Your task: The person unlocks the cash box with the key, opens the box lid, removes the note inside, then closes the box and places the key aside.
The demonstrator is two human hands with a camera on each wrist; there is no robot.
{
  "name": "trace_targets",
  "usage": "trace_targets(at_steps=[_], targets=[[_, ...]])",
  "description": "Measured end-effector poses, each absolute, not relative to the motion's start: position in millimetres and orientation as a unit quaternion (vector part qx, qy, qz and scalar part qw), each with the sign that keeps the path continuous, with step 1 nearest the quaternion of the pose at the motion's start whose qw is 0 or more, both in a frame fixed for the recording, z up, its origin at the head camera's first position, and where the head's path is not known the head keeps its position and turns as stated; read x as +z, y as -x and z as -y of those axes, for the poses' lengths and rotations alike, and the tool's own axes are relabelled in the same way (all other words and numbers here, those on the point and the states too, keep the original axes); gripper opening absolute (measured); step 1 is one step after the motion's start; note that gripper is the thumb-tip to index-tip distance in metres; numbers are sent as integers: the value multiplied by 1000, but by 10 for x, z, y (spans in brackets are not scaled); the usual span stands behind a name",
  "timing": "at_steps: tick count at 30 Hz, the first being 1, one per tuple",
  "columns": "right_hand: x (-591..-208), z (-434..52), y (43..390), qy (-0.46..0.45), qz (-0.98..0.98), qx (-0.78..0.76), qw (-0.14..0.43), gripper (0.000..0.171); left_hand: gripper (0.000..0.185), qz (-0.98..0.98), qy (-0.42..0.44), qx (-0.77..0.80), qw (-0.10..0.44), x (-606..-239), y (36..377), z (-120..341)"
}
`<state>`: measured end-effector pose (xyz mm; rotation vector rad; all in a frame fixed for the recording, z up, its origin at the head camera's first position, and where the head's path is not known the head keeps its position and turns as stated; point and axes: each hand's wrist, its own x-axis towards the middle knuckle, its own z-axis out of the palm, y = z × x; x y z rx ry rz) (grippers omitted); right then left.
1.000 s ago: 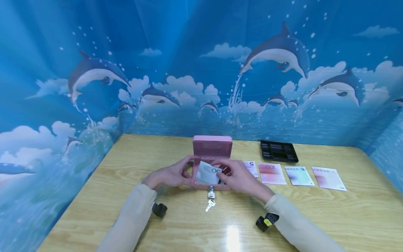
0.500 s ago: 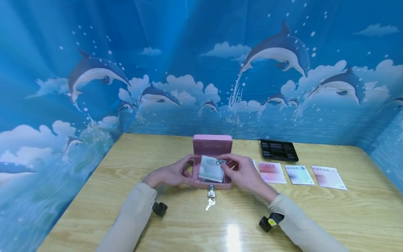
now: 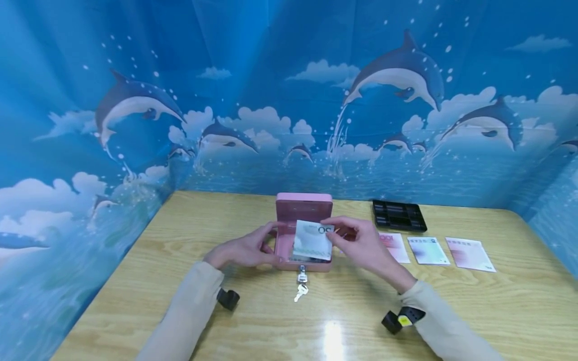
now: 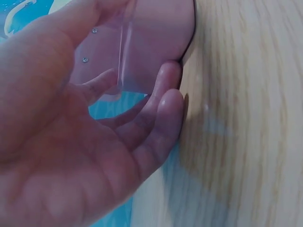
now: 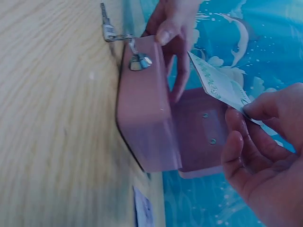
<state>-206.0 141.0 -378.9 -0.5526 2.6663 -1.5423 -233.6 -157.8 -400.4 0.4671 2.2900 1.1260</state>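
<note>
The right hand [image 3: 368, 249] pinches a pale banknote [image 3: 311, 241] between thumb and fingers, holding it tilted just above the opening of a pink box [image 3: 318, 267] whose lid [image 3: 304, 208] stands raised. The left hand [image 3: 245, 249] grips the box's left side, its thumb at the front corner and its fingers spread apart along the side. A key [image 3: 301, 292] hangs from the front lock [image 3: 302, 275], and three other notes [image 3: 429, 250] lie on the table [image 3: 519, 306] to the right, near a black tray [image 3: 398, 229].
</note>
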Motion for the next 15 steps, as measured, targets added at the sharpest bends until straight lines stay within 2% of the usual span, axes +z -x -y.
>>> trace_targets(at_steps=[15], targets=[[-3637, -1772, 1926, 180, -855, -486, -19, 24, 95, -858, -191, 403, 254, -4027, 2335, 1540]])
